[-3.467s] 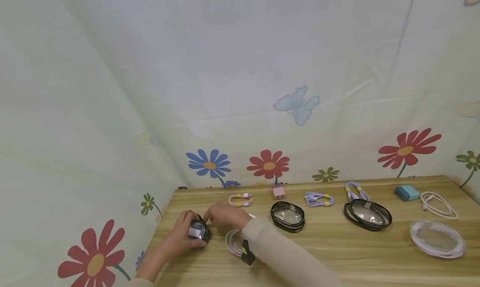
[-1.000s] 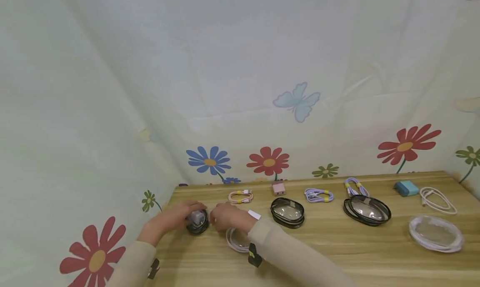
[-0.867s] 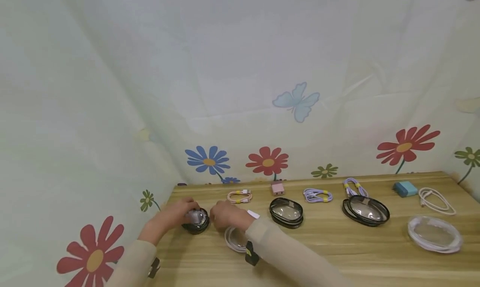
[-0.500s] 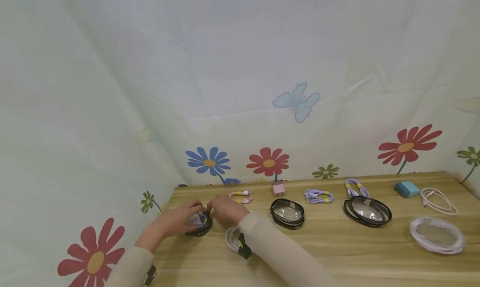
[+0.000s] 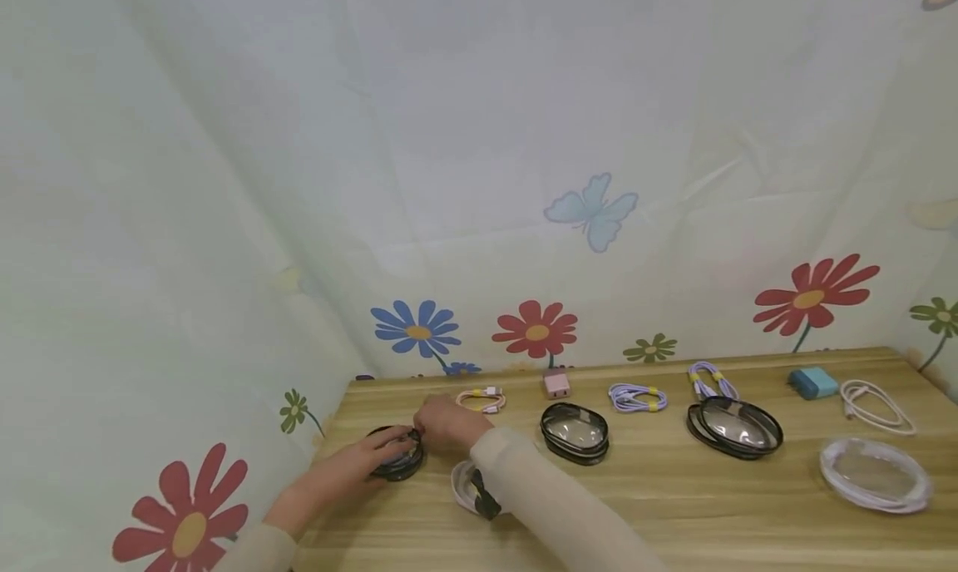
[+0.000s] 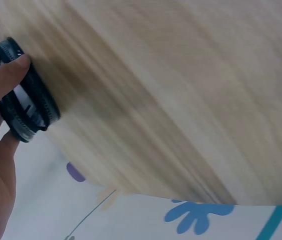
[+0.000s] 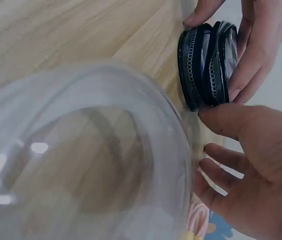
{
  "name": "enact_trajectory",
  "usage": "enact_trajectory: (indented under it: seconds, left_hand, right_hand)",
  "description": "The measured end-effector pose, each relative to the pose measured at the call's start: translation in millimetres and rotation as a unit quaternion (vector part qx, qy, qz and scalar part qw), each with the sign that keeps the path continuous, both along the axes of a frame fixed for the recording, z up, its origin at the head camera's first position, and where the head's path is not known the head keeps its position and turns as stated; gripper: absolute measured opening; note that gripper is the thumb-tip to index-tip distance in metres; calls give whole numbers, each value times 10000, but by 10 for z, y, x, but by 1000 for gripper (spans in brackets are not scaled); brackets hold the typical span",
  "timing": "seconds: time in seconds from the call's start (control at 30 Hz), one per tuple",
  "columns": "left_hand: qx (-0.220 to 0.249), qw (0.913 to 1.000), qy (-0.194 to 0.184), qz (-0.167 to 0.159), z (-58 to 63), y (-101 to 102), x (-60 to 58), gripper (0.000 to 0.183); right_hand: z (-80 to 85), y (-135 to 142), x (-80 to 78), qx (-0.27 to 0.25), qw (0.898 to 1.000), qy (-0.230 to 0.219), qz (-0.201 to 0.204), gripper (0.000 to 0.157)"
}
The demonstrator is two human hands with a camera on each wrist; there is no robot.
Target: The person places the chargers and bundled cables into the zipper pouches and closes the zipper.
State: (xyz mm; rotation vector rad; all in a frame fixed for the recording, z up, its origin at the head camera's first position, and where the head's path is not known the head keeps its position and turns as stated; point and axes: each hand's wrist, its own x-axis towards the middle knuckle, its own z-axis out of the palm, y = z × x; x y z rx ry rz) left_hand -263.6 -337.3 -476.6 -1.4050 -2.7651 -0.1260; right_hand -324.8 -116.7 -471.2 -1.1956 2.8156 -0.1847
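Note:
A small round clear zip pouch with black rims (image 5: 402,470) sits at the left end of the wooden table. My left hand (image 5: 346,472) holds it from the left, fingers over its top; in the left wrist view the left thumb (image 6: 12,75) presses one rim of the pouch (image 6: 46,97). Something pale shows between the rims, its kind unclear. At the pouch's back right edge, my right hand (image 5: 451,423) pinches at the zip, the pull itself hidden. The right wrist view shows the right hand (image 7: 265,155) touching the zipped side of the pouch (image 7: 193,70).
Under my right forearm lies a white-rimmed clear pouch (image 5: 461,482). Behind are an orange cable (image 5: 479,408) and a pink charger (image 5: 556,384). Rightward lie black-rimmed pouches (image 5: 575,431), purple cables (image 5: 637,398), a blue charger (image 5: 814,383), a white cable (image 5: 853,401) and another white-rimmed pouch (image 5: 838,480).
My left hand has shifted from the pouch's side to over its top, and the pouch lies flatter. The right hand has moved slightly along its rim. The other items stay in place.

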Motion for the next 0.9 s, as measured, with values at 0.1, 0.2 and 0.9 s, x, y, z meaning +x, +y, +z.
enact_trajectory:
  seconds: [0.1,0.2,0.9]
  left_hand:
    - [46,10000,-3,85,-22,-20,-6,70]
    - [98,9999,60,48,-52,-39,-11,68]
    - [295,9995,-16,123,-127,-80,-21,64]
  right_hand:
    - [29,9,28,220,9997,-88,79,15]
    - [45,31,37,503,9984,-75,261,25]
    - [-55,31,-42,-20,9977,215,642,9]
